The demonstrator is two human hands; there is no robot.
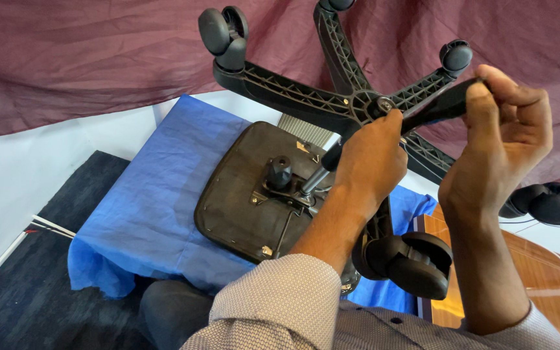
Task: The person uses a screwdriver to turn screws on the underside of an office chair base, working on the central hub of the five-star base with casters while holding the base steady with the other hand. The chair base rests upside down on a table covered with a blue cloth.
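Blue cloth; one seat; five-armed base; left hand; right hand.

Black chair base and seat, blue sheet, maroon cloth.

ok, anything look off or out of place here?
The chair seat lies upside down on a blue cloth, its wheeled base up in the air. Left hand is at the base's hub, right hand grips one spoke. No visible damage.
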